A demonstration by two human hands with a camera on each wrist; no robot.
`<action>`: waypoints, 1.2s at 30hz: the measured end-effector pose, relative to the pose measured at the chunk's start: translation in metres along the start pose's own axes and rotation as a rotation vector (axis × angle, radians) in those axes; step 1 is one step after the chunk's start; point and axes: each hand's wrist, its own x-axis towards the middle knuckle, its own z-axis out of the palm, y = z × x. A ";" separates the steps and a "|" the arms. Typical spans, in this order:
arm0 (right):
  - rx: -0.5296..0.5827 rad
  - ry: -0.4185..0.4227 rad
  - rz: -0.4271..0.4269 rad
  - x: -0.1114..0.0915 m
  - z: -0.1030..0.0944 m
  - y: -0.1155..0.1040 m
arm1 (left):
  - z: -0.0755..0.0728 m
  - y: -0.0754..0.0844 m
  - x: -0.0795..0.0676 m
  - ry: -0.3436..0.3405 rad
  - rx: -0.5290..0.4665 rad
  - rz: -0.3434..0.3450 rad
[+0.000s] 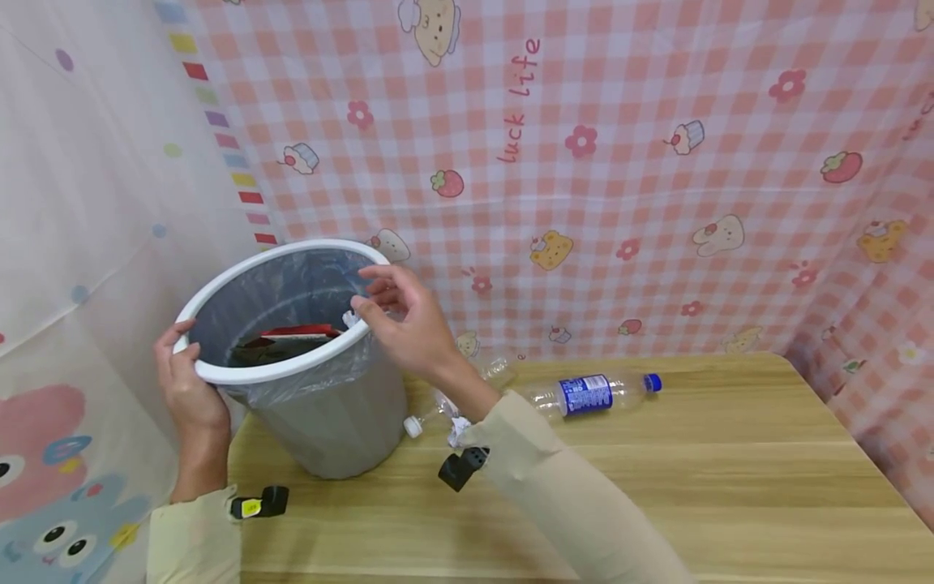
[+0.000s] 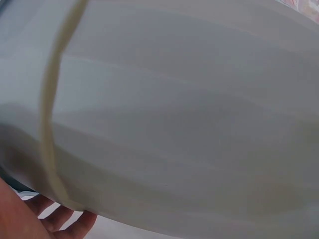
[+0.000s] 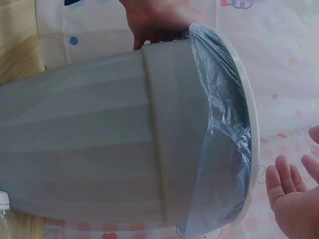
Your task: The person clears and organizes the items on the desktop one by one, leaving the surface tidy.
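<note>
A grey trash can point(image 1: 328, 422) with a white rim and a clear plastic liner point(image 3: 219, 99) stands tilted on the wooden table. At its left side my left hand point(image 1: 191, 397) grips the rim, fingers curled over the edge. My right hand point(image 1: 409, 320) is over the right part of the rim, thumb and fingers apart. A small piece of crumpled white paper point(image 1: 350, 318) shows just inside the rim, below the right thumb. Deeper in the can lie a red and white flat item point(image 1: 299, 331) and something dark.
A clear bottle with a blue label point(image 1: 586, 394) and blue cap lies right of the can. Another clear bottle with a white cap point(image 1: 413, 427) and some crumpled paper point(image 1: 458, 431) lie partly behind my right forearm. A pink checked cloth point(image 1: 620, 186) hangs behind the table.
</note>
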 end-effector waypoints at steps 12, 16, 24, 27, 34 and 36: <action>0.006 0.042 -0.008 -0.013 -0.016 0.000 | 0.000 -0.001 0.001 0.007 -0.020 -0.003; -0.002 0.061 0.026 -0.020 -0.023 0.004 | 0.000 -0.001 0.000 0.010 -0.028 -0.002; -0.036 0.083 0.078 -0.038 -0.040 0.017 | -0.001 0.001 0.000 0.009 -0.019 -0.003; -0.054 0.081 0.096 -0.043 -0.045 0.024 | -0.001 0.001 0.001 0.009 -0.003 -0.003; -0.076 0.079 0.150 -0.060 -0.054 0.043 | -0.001 0.000 0.000 -0.002 0.003 -0.004; -0.081 0.074 0.159 -0.066 -0.057 0.050 | -0.001 -0.001 0.000 -0.003 0.005 -0.005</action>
